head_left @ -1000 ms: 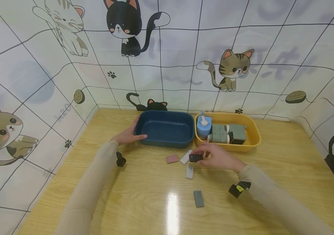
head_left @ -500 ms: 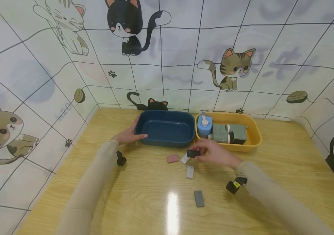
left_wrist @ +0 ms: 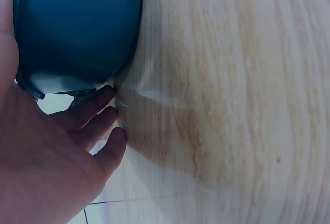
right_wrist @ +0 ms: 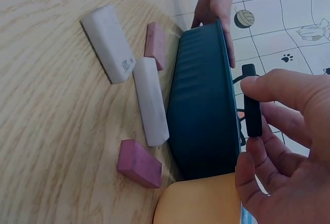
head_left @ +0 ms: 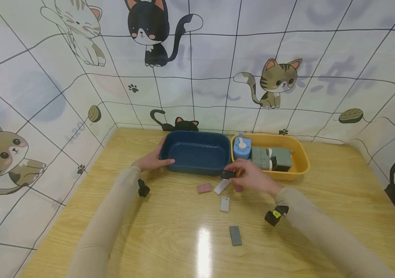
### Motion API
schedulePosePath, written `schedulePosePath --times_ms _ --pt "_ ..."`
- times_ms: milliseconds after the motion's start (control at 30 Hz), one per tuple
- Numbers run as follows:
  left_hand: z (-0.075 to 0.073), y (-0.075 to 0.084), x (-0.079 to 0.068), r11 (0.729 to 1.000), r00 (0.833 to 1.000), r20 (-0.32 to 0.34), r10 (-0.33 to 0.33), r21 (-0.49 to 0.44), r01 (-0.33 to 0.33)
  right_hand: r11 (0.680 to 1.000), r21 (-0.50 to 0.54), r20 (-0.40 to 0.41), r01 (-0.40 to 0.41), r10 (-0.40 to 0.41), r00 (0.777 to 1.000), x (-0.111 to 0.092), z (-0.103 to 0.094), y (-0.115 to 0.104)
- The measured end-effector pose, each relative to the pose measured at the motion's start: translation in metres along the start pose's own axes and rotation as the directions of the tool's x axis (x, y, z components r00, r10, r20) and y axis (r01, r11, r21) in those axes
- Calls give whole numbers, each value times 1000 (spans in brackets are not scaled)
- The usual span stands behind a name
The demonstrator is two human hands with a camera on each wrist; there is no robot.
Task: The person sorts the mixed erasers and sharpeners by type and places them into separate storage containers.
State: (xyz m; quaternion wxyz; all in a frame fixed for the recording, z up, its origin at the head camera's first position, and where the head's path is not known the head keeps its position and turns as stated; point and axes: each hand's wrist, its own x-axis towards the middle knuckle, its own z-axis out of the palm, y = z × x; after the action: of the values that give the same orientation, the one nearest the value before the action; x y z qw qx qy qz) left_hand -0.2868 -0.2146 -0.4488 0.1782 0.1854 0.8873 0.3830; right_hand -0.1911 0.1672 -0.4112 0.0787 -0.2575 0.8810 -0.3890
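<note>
My right hand [head_left: 251, 175] pinches a small black eraser [head_left: 228, 174] between thumb and fingertips. It is held up at the front right corner of the dark blue bin [head_left: 197, 170], and in the right wrist view the black eraser [right_wrist: 252, 100] overlaps the bin's rim. Below it on the table lie a long white eraser [head_left: 221, 187] and a dark pink eraser [right_wrist: 139, 163], the latter partly hidden by the hand in the head view. At the bin's left end rests my left hand [head_left: 152, 160], thumb along the rim, with fairly straight fingers beside the outer wall.
A light pink eraser [head_left: 204, 188], a shorter white eraser [head_left: 224, 204] and a grey eraser [head_left: 235, 235] lie on the wooden table [head_left: 169, 239]. Right of the bin stands a yellow bin [head_left: 300, 164] with a blue bottle [head_left: 242, 150] and a grey-green object [head_left: 281, 158].
My right hand has carried the black eraser slightly away from me and left, toward the blue bin. The dark pink eraser has come into view beneath it. The left hand stays put.
</note>
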Motion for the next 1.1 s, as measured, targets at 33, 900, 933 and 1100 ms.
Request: schedulePosePath --times_ms 33,900,933,1100 --pt "0 0 0 1000 1000 0 1 1 -1 1000 0 -5 1 -1 1000 1 0 0" --pt "-1 5 -4 1000 1000 14 -2 0 2 989 -8 -70 -150 149 986 34 -6 -2" --pt "-2 4 -4 1000 1000 13 -7 0 7 988 -10 -65 -154 153 986 35 -7 -2" --pt "-1 2 -2 1000 1000 10 2 -7 -2 982 50 -49 -181 183 982 41 -6 -1"
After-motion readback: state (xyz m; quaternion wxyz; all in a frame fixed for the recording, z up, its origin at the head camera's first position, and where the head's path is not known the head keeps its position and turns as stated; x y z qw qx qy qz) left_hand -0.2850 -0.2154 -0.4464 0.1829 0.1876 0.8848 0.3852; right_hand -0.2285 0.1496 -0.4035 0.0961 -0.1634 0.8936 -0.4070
